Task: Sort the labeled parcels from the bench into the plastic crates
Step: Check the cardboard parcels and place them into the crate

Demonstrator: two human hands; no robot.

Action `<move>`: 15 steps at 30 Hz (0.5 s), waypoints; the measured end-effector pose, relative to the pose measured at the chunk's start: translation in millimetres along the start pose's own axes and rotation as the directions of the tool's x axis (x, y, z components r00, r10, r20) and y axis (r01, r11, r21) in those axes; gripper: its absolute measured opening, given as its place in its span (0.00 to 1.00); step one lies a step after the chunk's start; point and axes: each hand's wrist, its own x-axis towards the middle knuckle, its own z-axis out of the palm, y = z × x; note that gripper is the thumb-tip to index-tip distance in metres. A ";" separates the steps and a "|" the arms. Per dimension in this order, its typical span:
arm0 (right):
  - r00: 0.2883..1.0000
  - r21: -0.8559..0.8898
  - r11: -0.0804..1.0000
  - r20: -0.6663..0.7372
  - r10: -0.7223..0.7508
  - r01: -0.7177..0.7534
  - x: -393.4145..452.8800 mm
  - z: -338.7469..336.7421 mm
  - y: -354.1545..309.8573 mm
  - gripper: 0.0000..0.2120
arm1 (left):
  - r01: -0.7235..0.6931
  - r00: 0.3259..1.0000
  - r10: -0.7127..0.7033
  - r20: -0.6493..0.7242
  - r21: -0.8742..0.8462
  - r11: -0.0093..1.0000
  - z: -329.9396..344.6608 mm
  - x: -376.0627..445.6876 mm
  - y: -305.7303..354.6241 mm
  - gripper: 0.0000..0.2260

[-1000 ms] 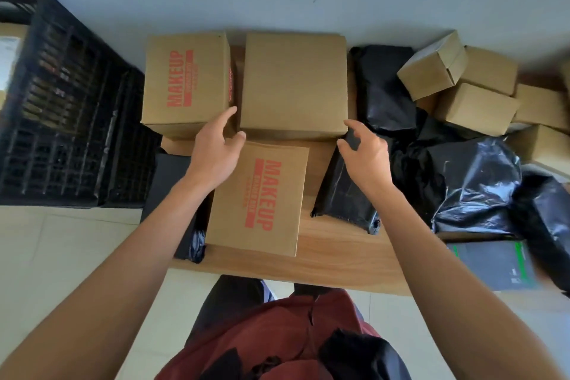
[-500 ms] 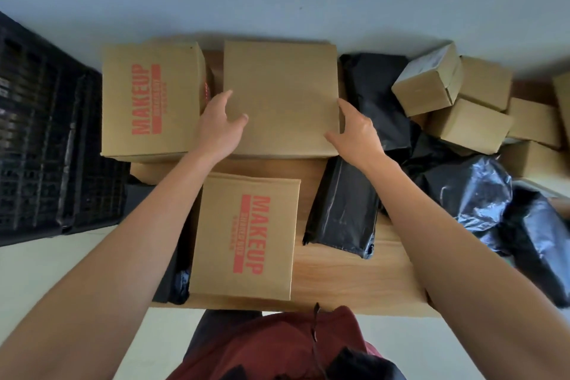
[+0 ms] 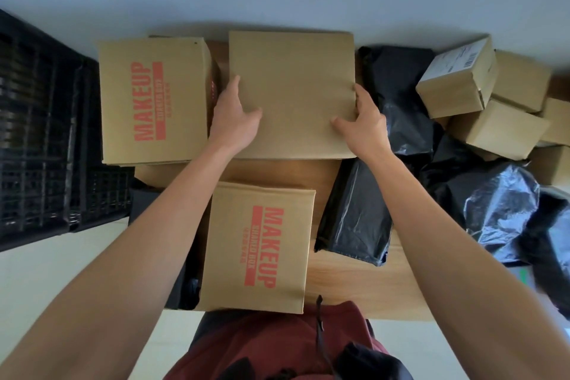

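Head view: plain box (image 3: 293, 92) at upper centre of desk (image 3: 354, 281), flanked by left hand (image 3: 236, 119) and right hand (image 3: 362, 125), fingers spread against its sides, thumbs on top. Best lifted level, pressed evenly, then swung toward crate (image 3: 46, 139) at left.
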 end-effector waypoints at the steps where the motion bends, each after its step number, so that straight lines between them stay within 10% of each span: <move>1: 1.000 0.015 1.000 -0.012 -0.007 0.008 -4.2 0.2 0.8 0.36 | -0.003 1.000 0.003 -0.002 -0.002 1.000 0.0 -1.9 0.0 0.35; 15: 0.919 0.151 0.965 -0.366 -0.147 0.214 -112.7 -23.3 3.3 0.35 | -0.189 0.970 0.132 -0.204 -0.292 0.938 -38.7 -80.0 20.7 0.26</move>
